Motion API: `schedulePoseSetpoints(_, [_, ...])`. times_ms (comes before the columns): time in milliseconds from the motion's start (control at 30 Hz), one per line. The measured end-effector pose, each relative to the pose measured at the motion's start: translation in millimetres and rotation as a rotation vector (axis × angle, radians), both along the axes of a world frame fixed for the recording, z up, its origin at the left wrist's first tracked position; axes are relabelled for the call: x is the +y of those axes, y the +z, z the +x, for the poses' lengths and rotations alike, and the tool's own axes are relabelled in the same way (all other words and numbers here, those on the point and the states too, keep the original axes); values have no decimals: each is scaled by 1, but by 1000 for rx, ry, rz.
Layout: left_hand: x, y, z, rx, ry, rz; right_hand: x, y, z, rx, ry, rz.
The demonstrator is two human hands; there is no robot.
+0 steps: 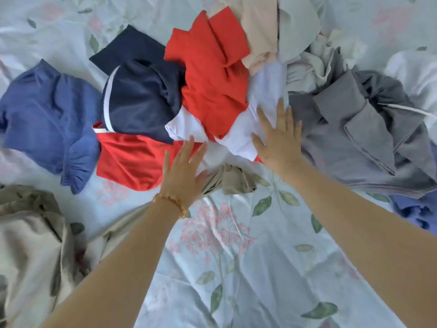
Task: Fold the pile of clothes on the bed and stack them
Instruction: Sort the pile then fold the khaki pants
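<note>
A loose pile of clothes lies across the bed. In its middle a white garment [262, 95] is tangled with a red top [212, 74]. My right hand [277, 136] lies flat on the white garment with straight fingers. My left hand [183, 170], a bead bracelet at its wrist, reaches with spread fingers to the white garment's lower edge, beside red shorts [127, 159] and a beige piece [234, 179]. A navy garment [142, 98] with a white stripe sits left of the red top. Neither hand grips anything.
Blue shorts [47, 121] lie apart at far left. Grey clothes [361, 138] heap at right, with pale pink and light pieces [260, 27] behind. A beige cover [30, 235] bunches at lower left. The floral bedsheet [236, 256] spreads in front of me.
</note>
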State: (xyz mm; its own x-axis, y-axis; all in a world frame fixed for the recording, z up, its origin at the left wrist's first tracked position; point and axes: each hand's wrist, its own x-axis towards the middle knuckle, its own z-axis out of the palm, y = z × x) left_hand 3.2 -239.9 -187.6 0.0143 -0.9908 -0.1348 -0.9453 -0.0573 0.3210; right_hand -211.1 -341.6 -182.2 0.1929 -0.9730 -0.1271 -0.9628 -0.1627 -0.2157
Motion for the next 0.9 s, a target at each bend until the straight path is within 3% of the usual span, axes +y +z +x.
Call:
schedulePoseSetpoints(100, [73, 24, 12, 212, 251, -72, 81, 22, 27, -137, 71, 22])
schedulePoseSetpoints(200, [151, 44, 46, 316, 379, 14, 167, 41, 78, -276, 192, 147])
schedulePoseSetpoints(333, [247, 60, 112, 298, 492, 138, 265, 48, 153, -312, 323, 381])
schedulePoseSetpoints(500, [332, 73, 220, 188, 747, 229, 345, 34, 242, -331, 286, 669])
schedulePoseSetpoints(600, [368, 68, 267, 217, 714, 399, 381, 25, 286, -483, 100, 909])
schedulePoseSetpoints(733, [401, 55, 294, 389, 483, 718, 410, 8, 319, -623, -244, 762])
schedulePoseSetpoints(833, [405, 49, 293, 431, 390, 724, 407, 3, 320, -755, -507, 850])
schedulePoseSetpoints(900, [401, 49, 290, 530, 455, 641, 397, 7, 308, -762, -502, 795])
